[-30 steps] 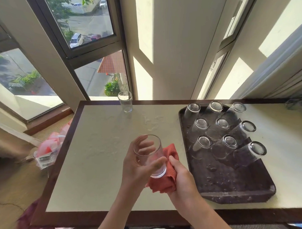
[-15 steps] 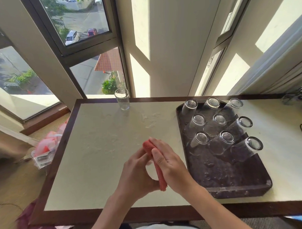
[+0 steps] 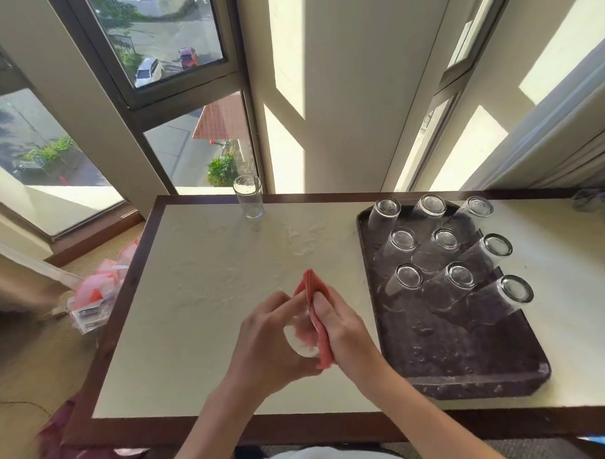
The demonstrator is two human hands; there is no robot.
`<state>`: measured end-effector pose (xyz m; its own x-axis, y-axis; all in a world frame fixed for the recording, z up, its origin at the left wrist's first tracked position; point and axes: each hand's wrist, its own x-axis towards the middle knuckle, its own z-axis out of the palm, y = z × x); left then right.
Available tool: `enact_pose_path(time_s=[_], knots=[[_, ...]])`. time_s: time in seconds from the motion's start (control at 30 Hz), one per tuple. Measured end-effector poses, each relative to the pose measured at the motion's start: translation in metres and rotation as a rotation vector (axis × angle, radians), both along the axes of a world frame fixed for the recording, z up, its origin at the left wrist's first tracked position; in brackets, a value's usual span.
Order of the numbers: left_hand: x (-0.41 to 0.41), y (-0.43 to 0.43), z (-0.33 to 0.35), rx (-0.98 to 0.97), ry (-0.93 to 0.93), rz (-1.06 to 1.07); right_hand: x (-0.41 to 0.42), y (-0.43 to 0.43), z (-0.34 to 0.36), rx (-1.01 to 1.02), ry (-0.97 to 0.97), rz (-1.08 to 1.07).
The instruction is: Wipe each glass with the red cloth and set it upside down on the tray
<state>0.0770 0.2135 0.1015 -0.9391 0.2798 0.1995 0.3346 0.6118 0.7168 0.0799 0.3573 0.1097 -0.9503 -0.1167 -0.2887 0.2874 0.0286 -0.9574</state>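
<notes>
Nine upturned clear glasses stand on the dark rectangular tray at your 3 o'clock. One upright clear tumbler waits at 12 o'clock by the far edge of the pale counter. The glass being wiped sits above the counter between your hands. Your left hand curls round it, and your right hand pinches the folded red cloth against its 3 o'clock side. Grip firmly with the left, because wet glass is probably slippery. Turn the glass under the cloth so the wipe goes all the way round, and do the rim and inside too. Then invert it over the tray's near, droplet-covered end and set it down gently, away from the other glasses.
</notes>
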Motion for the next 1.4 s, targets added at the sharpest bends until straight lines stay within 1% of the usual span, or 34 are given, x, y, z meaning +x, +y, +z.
enact_pose_path(time_s=[0.07,0.13,0.2,0.27,0.3,0.33,0.4,0.43,0.5,0.53,0.57,0.6,0.7,0.77,0.83,0.87,0.93,1.0,1.07,1.1,1.13,1.2,1.27,1.3,1.37,1.4], knots=[[-0.003,-0.003,-0.001,0.052,-0.014,0.025,0.011,-0.005,-0.002,0.148,0.078,0.024],[-0.003,-0.003,-0.001,0.049,-0.025,0.015,0.017,-0.007,-0.004,0.188,0.109,0.023],[-0.001,-0.002,-0.002,0.018,-0.009,-0.016,0.007,-0.002,-0.010,0.081,0.048,-0.014],[0.001,-0.003,-0.005,0.009,-0.001,-0.010,-0.007,0.004,-0.012,-0.090,-0.096,-0.013],[0.002,-0.005,-0.007,0.022,-0.015,0.014,-0.013,0.006,-0.014,-0.137,-0.158,0.011],[0.003,-0.007,-0.011,0.039,-0.042,0.041,-0.018,0.007,-0.018,-0.157,-0.197,0.036],[0.006,-0.012,-0.018,0.091,-0.121,0.091,-0.025,0.007,-0.032,-0.116,-0.222,0.015],[0.009,-0.015,-0.021,0.133,-0.163,0.123,-0.027,0.006,-0.039,-0.028,-0.195,-0.019],[0.014,-0.022,-0.027,0.220,-0.246,0.220,-0.031,0.005,-0.060,0.306,-0.036,-0.059],[0.017,-0.024,-0.030,0.252,-0.286,0.271,-0.031,0.006,-0.070,0.473,0.062,-0.042],[0.019,-0.026,-0.033,0.278,-0.322,0.313,-0.030,0.007,-0.079,0.585,0.123,0.009],[0.021,-0.028,-0.037,0.300,-0.353,0.347,-0.028,0.008,-0.087,0.656,0.146,0.085],[0.027,-0.029,-0.043,0.377,-0.448,0.387,-0.022,0.010,-0.110,0.734,0.059,0.289],[0.029,-0.026,-0.043,0.436,-0.502,0.380,-0.018,0.012,-0.111,0.685,-0.045,0.314],[0.028,-0.019,-0.040,0.500,-0.533,0.367,-0.012,0.017,-0.106,0.623,-0.136,0.289],[0.026,-0.014,-0.037,0.517,-0.537,0.356,-0.008,0.020,-0.102,0.571,-0.161,0.252],[0.022,0.000,-0.029,0.545,-0.527,0.321,0.003,0.027,-0.092,0.396,-0.171,0.055],[0.017,0.017,-0.022,0.597,-0.531,0.280,0.014,0.037,-0.080,0.102,-0.264,-0.244],[0.012,0.034,-0.018,0.665,-0.564,0.236,0.020,0.051,-0.072,-0.286,-0.453,-0.438],[0.011,0.042,-0.018,0.704,-0.585,0.215,0.024,0.059,-0.067,-0.479,-0.538,-0.463],[0.009,0.050,-0.019,0.732,-0.604,0.197,0.027,0.068,-0.062,-0.632,-0.590,-0.446],[0.008,0.065,-0.025,0.761,-0.636,0.156,0.034,0.083,-0.055,-0.827,-0.596,-0.377],[0.009,0.073,-0.032,0.772,-0.668,0.125,0.038,0.091,-0.052,-0.888,-0.565,-0.383],[0.010,0.076,-0.035,0.763,-0.683,0.105,0.040,0.094,-0.049,-0.878,-0.554,-0.405],[0.009,0.076,-0.041,0.699,-0.717,0.051,0.041,0.099,-0.048,-0.819,-0.549,-0.471],[0.007,0.073,-0.043,0.638,-0.732,0.011,0.040,0.102,-0.048,-0.767,-0.538,-0.507]])
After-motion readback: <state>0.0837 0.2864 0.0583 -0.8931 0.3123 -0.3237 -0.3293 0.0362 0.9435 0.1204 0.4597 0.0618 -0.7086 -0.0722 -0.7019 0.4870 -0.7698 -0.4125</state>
